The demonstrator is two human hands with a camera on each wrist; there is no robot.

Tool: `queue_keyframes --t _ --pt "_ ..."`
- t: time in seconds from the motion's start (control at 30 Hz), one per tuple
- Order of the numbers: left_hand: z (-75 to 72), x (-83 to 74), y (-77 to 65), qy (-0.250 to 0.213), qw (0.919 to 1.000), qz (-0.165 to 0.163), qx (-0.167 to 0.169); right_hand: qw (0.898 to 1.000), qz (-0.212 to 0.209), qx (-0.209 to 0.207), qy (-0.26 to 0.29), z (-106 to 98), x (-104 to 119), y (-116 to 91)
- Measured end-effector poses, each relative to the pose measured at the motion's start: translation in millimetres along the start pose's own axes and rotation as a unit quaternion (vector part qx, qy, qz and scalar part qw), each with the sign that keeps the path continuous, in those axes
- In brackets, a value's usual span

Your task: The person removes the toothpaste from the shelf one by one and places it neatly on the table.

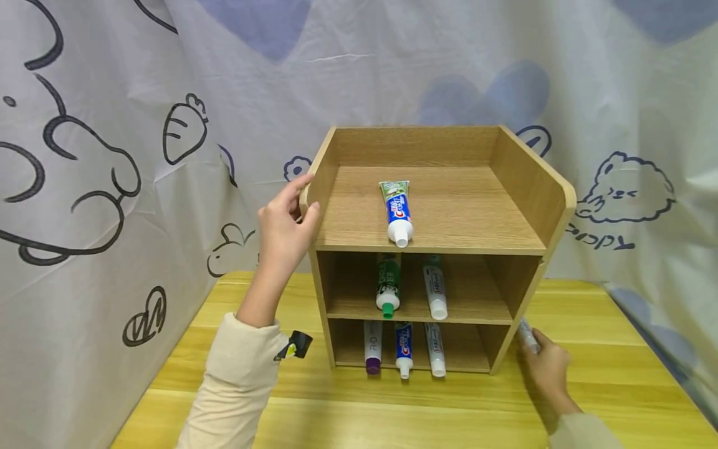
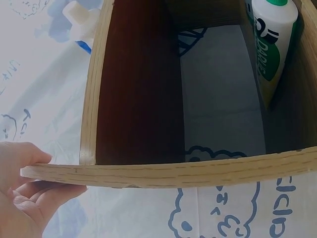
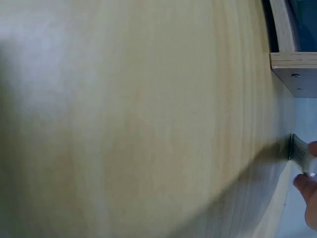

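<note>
My left hand (image 1: 287, 221) grips the front edge of the left side panel of a wooden shelf (image 1: 432, 250), thumb on one face and fingers on the other. Low beside the shelf's right side, my right hand (image 1: 548, 365) pinches a whitish toothpaste tube (image 1: 528, 337), its far part hidden behind the side panel. On the top board lies a blue, green and white toothpaste tube (image 1: 399, 215), cap to the front. The middle level holds a green tube (image 1: 388, 284) and a white tube (image 1: 434, 290).
On the bottom level lie a purple-capped tube (image 1: 373, 346), a blue tube (image 1: 404, 349) and another white tube (image 1: 435, 349), caps forward. The shelf stands on a yellow wood-grain table (image 1: 359, 411). A printed white curtain (image 1: 364, 68) hangs behind and at the sides.
</note>
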State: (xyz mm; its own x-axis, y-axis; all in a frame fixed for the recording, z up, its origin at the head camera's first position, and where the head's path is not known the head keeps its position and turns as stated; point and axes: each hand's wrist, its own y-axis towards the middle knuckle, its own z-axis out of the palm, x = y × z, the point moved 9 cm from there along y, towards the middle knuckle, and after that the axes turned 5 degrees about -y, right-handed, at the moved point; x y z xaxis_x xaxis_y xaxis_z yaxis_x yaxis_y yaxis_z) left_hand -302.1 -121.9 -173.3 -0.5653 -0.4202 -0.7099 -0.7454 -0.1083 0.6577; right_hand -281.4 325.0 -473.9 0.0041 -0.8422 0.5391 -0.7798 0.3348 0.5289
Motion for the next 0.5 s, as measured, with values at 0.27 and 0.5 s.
queue_keyframes --t 0.27,0.5 --pt "0.1 -2.5 0.8 0.008 0.9999 0.012 0.000 0.997 -0.001 0.077 -0.025 22 -4 -4" --pt "-0.7 -3.2 0.1 0.006 0.9999 0.010 0.000 0.996 0.012 0.089 -0.025 29 -4 -5"
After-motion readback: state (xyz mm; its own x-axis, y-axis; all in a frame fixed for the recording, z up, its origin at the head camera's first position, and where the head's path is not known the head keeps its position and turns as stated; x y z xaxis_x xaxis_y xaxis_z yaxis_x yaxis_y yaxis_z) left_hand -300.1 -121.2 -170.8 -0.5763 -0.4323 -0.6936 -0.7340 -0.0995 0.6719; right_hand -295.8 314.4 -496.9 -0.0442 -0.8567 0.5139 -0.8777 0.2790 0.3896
